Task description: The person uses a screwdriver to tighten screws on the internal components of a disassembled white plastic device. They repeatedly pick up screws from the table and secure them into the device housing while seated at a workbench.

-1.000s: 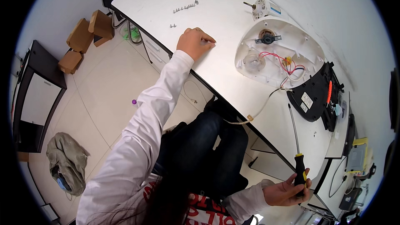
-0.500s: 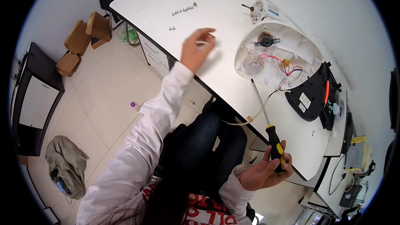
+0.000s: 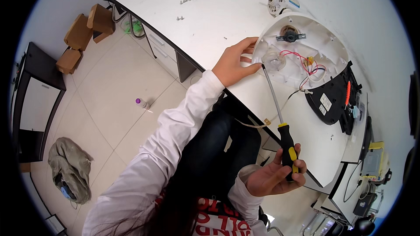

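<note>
Holding the screwdriver [image 3: 286, 138] in my right hand [image 3: 275, 179] — left hand [image 3: 233, 64] loosely parted at the rim of the white plastic housing [image 3: 326, 39] on the desk [image 3: 306, 144]. Probably light, stiff, crackable — I'd grip that rim.

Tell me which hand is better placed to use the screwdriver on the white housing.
Probably the right hand: it holds the screwdriver, which points toward the white housing. The left hand is at the housing's left edge.
</note>
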A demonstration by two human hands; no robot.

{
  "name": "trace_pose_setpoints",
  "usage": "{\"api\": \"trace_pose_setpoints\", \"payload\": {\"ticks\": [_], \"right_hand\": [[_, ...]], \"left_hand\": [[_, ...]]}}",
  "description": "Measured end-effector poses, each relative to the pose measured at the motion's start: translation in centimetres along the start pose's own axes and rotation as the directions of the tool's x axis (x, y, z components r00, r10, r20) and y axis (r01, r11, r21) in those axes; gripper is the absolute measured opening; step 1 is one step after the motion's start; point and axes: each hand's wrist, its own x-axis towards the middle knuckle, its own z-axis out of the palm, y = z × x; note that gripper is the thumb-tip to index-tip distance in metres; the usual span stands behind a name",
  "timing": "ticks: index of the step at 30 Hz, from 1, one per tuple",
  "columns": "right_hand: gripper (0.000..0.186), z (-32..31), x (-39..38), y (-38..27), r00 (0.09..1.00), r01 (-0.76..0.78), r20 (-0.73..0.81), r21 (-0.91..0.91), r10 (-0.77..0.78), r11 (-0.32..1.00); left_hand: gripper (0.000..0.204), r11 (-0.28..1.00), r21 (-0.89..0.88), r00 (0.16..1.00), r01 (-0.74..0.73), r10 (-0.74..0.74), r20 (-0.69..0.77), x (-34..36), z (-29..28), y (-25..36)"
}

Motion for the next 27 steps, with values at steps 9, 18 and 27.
{"api": "trace_pose_setpoints", "payload": {"ticks": [9,18,27], "right_hand": [[0.013,0.43,0.17,-0.06,0.997,-0.033,-0.075,-0.043,0.029,0.999],[0.012,0.34,0.13,0.22,0.999,-0.008,-0.053,-0.025,0.007,1.000],[0.012,0.32,0.09,0.18,0.999,-0.010,-0.051,-0.010,0.009,1.000]], "left_hand": [[0.059,1.000,-0.001,1.000,-0.004,0.004,-0.023,0.13,-0.01,-0.37],[0.061,1.000,-0.030,1.000,-0.009,0.008,-0.021,0.13,-0.04,-0.29],[0.061,0.999,-0.033,1.000,-0.013,0.012,-0.018,0.16,-0.03,-0.48]]}}
